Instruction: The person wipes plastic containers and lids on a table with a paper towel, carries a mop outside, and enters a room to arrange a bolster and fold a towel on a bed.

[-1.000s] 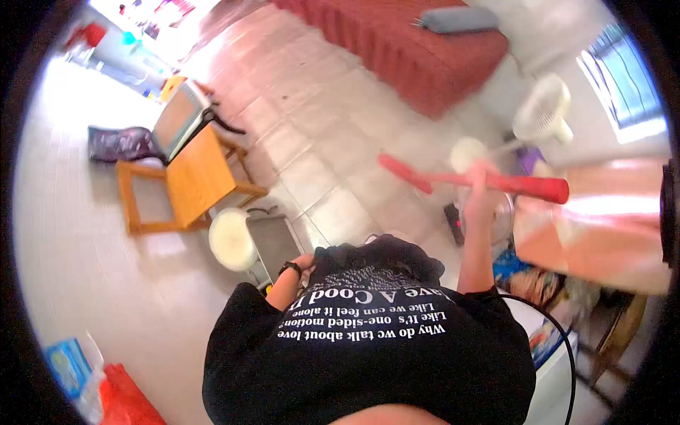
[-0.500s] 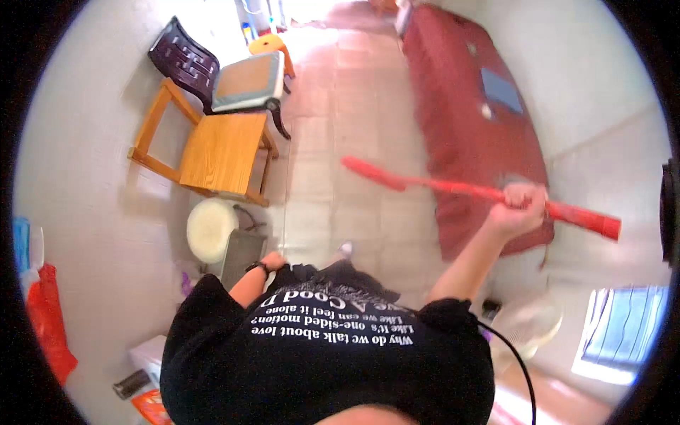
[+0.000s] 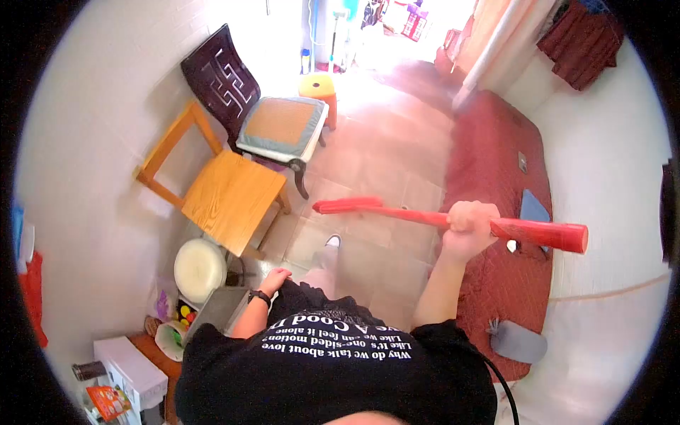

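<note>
Just before the black printed T-shirt (image 3: 312, 375), the left hand (image 3: 275, 282) is low, fingers loosely bent; whether it holds anything cannot be told. Farther out, the right hand (image 3: 471, 227) is closed around a long red tool (image 3: 418, 215), held crosswise above the pale tiled floor (image 3: 382, 262) and dark-red covered bed (image 3: 496, 156). Beyond stands a black-backed chair with a cushioned seat (image 3: 283, 127).
</note>
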Demonstrator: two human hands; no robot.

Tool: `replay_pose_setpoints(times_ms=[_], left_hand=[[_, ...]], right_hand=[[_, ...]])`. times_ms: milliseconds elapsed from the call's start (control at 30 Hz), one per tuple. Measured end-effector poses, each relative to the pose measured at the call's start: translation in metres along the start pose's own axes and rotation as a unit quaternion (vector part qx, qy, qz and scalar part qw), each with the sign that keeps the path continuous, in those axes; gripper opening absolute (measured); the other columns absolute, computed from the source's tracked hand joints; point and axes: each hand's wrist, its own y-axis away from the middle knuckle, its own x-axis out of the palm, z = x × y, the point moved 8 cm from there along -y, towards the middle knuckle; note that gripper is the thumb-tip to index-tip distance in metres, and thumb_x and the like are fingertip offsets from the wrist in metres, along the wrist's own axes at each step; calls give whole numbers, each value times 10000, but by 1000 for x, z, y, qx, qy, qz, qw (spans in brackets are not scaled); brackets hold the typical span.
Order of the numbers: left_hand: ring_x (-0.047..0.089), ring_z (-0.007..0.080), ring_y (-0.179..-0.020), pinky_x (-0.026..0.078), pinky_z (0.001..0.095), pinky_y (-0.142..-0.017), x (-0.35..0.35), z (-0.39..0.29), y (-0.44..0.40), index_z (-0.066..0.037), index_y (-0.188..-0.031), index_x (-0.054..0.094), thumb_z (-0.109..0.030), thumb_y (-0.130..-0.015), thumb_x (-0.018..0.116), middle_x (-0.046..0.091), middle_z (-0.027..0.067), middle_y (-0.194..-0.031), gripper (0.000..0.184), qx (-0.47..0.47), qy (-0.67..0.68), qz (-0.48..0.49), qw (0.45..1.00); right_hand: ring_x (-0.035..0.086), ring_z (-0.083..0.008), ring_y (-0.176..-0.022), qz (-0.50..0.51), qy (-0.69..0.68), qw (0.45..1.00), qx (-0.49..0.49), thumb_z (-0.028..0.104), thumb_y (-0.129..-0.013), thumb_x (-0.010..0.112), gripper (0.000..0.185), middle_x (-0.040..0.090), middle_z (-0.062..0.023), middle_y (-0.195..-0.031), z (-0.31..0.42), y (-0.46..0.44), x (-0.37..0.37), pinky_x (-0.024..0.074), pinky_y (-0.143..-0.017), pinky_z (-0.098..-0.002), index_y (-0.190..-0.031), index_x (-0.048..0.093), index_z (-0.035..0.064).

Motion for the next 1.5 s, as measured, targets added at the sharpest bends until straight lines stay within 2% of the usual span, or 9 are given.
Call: replay_pose_setpoints(times_ms=[167, 300, 433, 600, 733, 867, 967, 1233, 1500], left_hand=[[509, 128, -658, 402, 239, -605, 30, -129, -99, 2, -802, 535, -207, -736, 491, 552, 61, -706, 223, 82, -87, 57, 991], [467, 146, -857, 390, 275, -753, 100, -299, -138, -6, -1077, 377, -180, -710, 572, 465, 67, -987, 450, 161, -122, 170, 964], [336, 249, -1059, 281, 321, -899, 193, -474, -131, -16, -1198, 212, -143, -646, 623, 334, 142, -1143, 701, 486, -272, 161, 815], [432, 286, -942, 332, 337, -826, 289, -574, -224, -46, -1062, 422, -42, -595, 573, 470, 147, -976, 492, 588, -203, 121, 773], [523, 265, -737, 404, 321, -647, 346, -631, -310, -60, -750, 543, -25, -604, 542, 552, 87, -732, 150, 553, -228, 149, 787], [545, 262, -695, 422, 319, -585, 387, -682, -392, -93, -768, 555, -64, -627, 533, 565, 85, -718, 145, 497, -359, 164, 773], [545, 256, -688, 424, 319, -590, 397, -728, -446, -86, -762, 555, -63, -616, 549, 564, 87, -705, 147, 508, -374, 150, 761], [517, 248, -691, 386, 329, -657, 377, -820, -618, -56, -725, 557, -95, -557, 615, 555, 78, -689, 182, 523, -265, 126, 800], [529, 247, -704, 410, 319, -632, 434, -992, -681, -26, -763, 552, -59, -608, 595, 554, 107, -726, 164, 454, -210, 412, 762]], right_hand=[[303, -94, -321, -39, -20, 999, 25, 108, -730, 486, 209, 321, 7, -412, -89, -90, -11, 275, -321, -244, -572, 350, 100], [265, -92, -332, -23, 6, 1000, 14, 217, -772, 465, 258, 310, 10, -419, -127, -161, 1, 219, -349, -251, -575, 359, 87], [258, -101, -335, 20, -35, 999, 7, 232, -790, 419, 267, 321, 5, -425, -175, -209, -10, 225, -358, -256, -576, 360, 83], [287, -101, -355, 92, -51, 994, -35, 257, -791, 425, 256, 344, 5, -450, -223, -281, -31, 263, -388, -253, -618, 363, 80], [358, -93, -368, 201, -75, 976, -38, 213, -757, 508, 205, 392, 19, -485, -267, -365, -68, 317, -377, -227, -659, 386, 82], [452, -115, -405, 443, -227, 866, -49, 182, -736, 569, 188, 478, -20, -526, -262, -467, -79, 386, -384, -233, -680, 453, 45], [330, -95, -327, 544, -275, 792, -14, 212, -748, 558, 242, 362, 12, -461, -291, -511, -66, 229, -302, -225, -625, 436, 43], [297, -116, -286, 569, -303, 764, 35, 229, -729, 577, 349, 292, 11, -427, -479, -627, -54, 177, -292, -240, -518, 382, 31], [360, -159, -322, 578, -235, 781, 32, 141, -680, 618, 329, 323, -3, -441, -616, -777, -69, 233, -297, -266, -520, 339, 70]])
